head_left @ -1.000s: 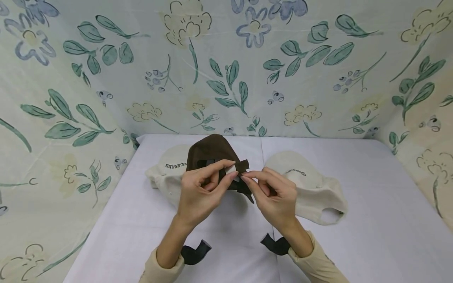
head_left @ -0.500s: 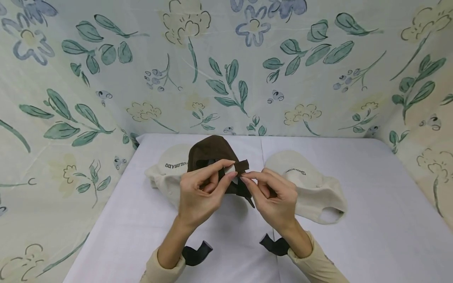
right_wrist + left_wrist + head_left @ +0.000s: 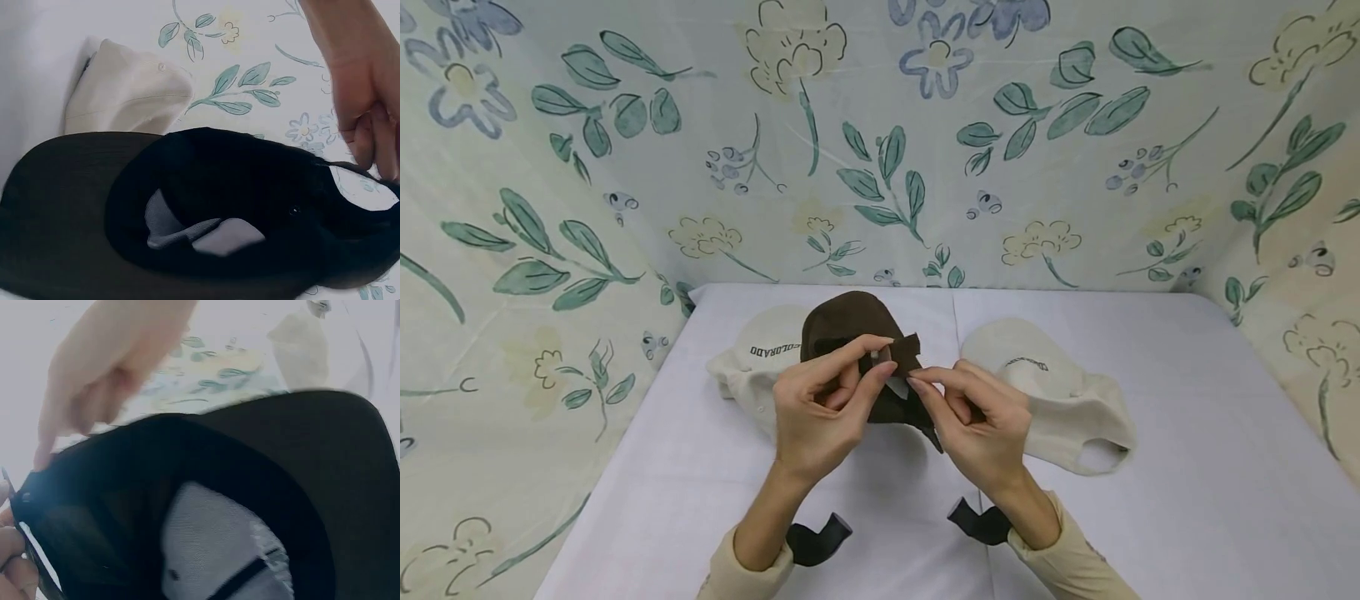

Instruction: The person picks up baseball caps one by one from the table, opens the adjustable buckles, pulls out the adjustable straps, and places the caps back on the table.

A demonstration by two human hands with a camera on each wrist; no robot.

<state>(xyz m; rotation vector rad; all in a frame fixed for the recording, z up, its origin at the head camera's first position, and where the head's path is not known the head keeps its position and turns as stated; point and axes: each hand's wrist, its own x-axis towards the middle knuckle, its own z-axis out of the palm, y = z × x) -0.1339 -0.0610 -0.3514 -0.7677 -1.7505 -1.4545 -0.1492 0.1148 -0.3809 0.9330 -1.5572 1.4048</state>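
A dark brown cap (image 3: 850, 315) is held up over the table in the head view, its back strap (image 3: 907, 358) turned toward me. My left hand (image 3: 820, 404) pinches the strap between thumb and index finger, near a short loose strap end. Close beside it, my right hand (image 3: 981, 412) pinches the strap lower down with thumb and index fingertip. Both wrist views look into the cap's dark inside, where a pale lining panel (image 3: 206, 537) shows. The brim (image 3: 69, 206) points left in the right wrist view. The fingers hide part of the strap.
Behind the brown cap lies a cream cap (image 3: 763, 333) lettered COLORADO. Another cream cap (image 3: 1067, 400) rests to the right, beyond my right hand. A white cloth (image 3: 1195, 517) covers the table, and floral fabric (image 3: 880, 150) hangs around it. Black mounts (image 3: 820, 542) sit at my wrists.
The brown cap has dropped slightly and tilted, bringing more of its lower edge into view. My left hand has shifted a little left with the strap end; my right hand has barely moved.
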